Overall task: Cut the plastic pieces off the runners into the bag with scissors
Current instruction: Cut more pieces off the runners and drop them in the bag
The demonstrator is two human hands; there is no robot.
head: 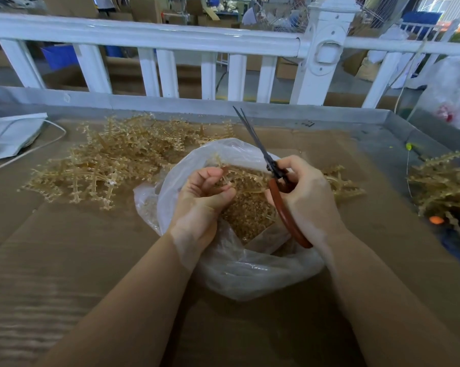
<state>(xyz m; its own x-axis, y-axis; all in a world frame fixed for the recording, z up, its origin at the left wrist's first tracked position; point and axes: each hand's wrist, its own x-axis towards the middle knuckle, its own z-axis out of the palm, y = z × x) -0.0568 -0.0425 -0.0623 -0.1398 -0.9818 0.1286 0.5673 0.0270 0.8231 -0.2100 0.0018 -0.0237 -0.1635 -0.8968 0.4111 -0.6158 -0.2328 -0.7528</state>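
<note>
1. The work looks to be in the middle. The clear plastic bag (250, 271) lies open on the tabletop (65, 260) in front of the person, and its bottom is already covered with many small amber cut pieces (247, 215).
2. The left hand (205, 197) is above the bag mouth with its fingers curled; it pinches a thin amber runner (239, 176) that reaches to the right over the bag.
3. The right hand (303, 192) grips the scissors (274, 170) by the red-brown handles. The blades point up and away from the person, with the tips just a little apart, and they are not on the runner now, so I judge that no cut is being made at this instant.
4. Much is left to do: a big heap of uncut runners (104, 160) lies behind and to the left of the bag, touching its edge.
5. More amber branches (443, 178) are at the right edge of the tabletop, well apart from the bag. If these are already trimmed or not, I cannot tell.
6. Other things: a folded grey bag with a white cord (9, 139) at far left, a white railing (170, 35) behind the tabletop, and one more clear bag (451, 91) at far right.
7. Nothing blocks the bag mouth; only the near heap could catch on the held runner.
</note>
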